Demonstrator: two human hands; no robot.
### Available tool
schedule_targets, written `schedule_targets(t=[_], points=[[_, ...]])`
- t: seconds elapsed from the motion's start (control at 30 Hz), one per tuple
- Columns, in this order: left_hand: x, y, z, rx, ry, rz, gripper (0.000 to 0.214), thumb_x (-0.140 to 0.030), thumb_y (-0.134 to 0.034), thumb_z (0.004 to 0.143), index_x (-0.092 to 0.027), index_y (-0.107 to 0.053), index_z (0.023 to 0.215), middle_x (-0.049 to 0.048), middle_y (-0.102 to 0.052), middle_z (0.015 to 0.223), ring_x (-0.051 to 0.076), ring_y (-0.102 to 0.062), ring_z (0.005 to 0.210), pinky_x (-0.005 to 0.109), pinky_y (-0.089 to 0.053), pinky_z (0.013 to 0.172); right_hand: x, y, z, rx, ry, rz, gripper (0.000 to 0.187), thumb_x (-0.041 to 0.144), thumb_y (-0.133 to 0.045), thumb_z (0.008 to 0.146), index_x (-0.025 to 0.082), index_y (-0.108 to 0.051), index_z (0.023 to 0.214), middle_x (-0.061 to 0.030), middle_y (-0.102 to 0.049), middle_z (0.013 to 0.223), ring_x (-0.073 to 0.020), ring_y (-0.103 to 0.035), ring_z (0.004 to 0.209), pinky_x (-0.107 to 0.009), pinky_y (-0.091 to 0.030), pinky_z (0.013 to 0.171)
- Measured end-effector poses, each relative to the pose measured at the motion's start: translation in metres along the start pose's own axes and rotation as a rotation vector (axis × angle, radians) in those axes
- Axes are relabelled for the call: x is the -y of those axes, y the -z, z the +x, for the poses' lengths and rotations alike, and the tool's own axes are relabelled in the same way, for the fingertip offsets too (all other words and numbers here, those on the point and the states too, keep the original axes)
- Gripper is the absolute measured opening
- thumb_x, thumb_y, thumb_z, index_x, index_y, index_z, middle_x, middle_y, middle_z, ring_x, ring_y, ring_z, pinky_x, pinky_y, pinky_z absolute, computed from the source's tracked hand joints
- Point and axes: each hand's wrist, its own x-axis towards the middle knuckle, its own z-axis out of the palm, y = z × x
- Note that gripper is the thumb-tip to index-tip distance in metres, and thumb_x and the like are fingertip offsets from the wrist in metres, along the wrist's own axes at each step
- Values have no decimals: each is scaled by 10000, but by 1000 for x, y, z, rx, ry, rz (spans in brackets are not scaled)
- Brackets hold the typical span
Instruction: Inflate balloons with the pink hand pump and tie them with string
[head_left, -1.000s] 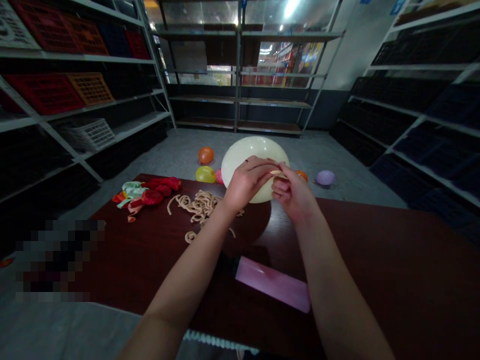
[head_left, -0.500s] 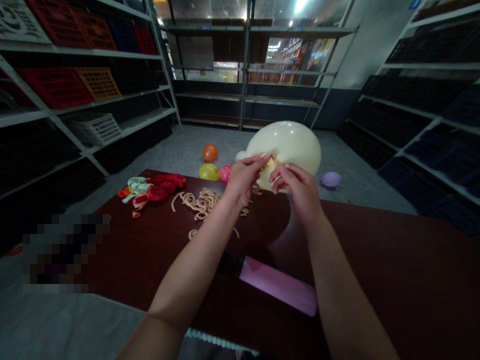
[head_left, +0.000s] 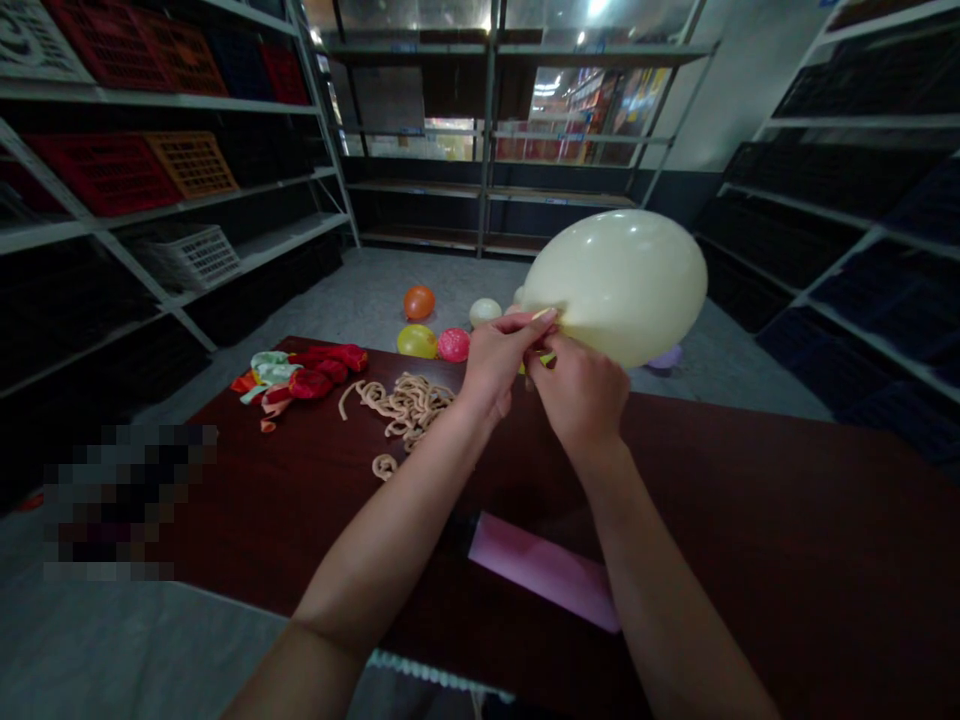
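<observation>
A large, inflated cream balloon (head_left: 626, 285) hangs above the far edge of the table, its neck toward me. My left hand (head_left: 499, 362) pinches that neck between thumb and fingers. Close beside it, my right hand (head_left: 583, 390) is closed with its fingertips at the neck too; they partly hide the knot area. Below my forearms a pink cylinder with a dark end, like a balloon pump (head_left: 541, 572), lies on the dark red-brown table (head_left: 750, 520). Left of my left hand is a heap of beige cord-like strands (head_left: 411, 405).
Limp red, mint and orange balloons (head_left: 315, 375) are piled at the table's left. Beyond the table, on the floor, lie orange (head_left: 418, 302), yellow (head_left: 417, 341), pink (head_left: 453, 345), white (head_left: 486, 312) and purple balloons (head_left: 664, 357). Shelves with crates (head_left: 97, 172) line the sides.
The cream balloon has swung right and slightly up. My right hand has moved in against my left and its fingers, loosely apart before, have closed at the neck.
</observation>
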Motion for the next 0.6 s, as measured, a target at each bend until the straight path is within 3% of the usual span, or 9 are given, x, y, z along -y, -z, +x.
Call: schedule_targets(t=[0.17, 0.27, 0.33, 0.43, 0.53, 0.6], points=[[-1, 2, 2, 7, -116, 135, 204, -378, -799, 870, -176, -784, 848, 58, -748, 833, 156, -700, 807, 301, -564, 737, -6, 14, 8, 111, -4, 222, 162, 317, -687, 858, 259, -671, 708, -55, -664, 668, -226, -652, 755, -314, -400, 629], [-3, 6, 3, 20, -180, 208, 249, -427, -791, 873, -179, -796, 865, 53, -751, 816, 162, -695, 798, 300, -560, 740, -16, 28, 17, 226, -64, 557, 180, 360, -720, 788, 257, -636, 668, -13, -645, 645, -187, -620, 667, -303, -433, 616], [-6, 8, 3, 62, -230, 271, 277, -449, -764, 896, -174, -800, 897, 60, -758, 820, 165, -695, 795, 301, -563, 747, -24, 33, 22, 228, -140, 786, 231, 383, -700, 775, 252, -577, 630, 5, -596, 612, -161, -577, 595, -299, -442, 575], [-10, 7, -1, 185, -462, 454, 236, -399, -734, 930, -171, -796, 928, 97, -782, 941, 192, -716, 894, 324, -573, 814, -35, 33, 28, 182, -252, 998, 292, 370, -671, 772, 253, -471, 594, 26, -494, 561, -131, -502, 525, -292, -435, 525], [-16, 3, -11, 380, -757, 719, 133, -280, -688, 964, -200, -794, 974, 108, -778, 1140, 217, -718, 1044, 359, -560, 914, -47, 27, 32, 128, -399, 1046, 295, 352, -667, 758, 251, -439, 600, 40, -463, 550, -104, -448, 498, -265, -396, 484], [-18, -1, -18, 479, -859, 857, 159, -231, -636, 990, -223, -793, 1014, 94, -766, 1211, 215, -721, 1066, 363, -554, 930, -55, 22, 35, 106, -506, 1042, 250, 330, -675, 728, 248, -469, 613, 45, -467, 558, -83, -398, 480, -241, -306, 432]])
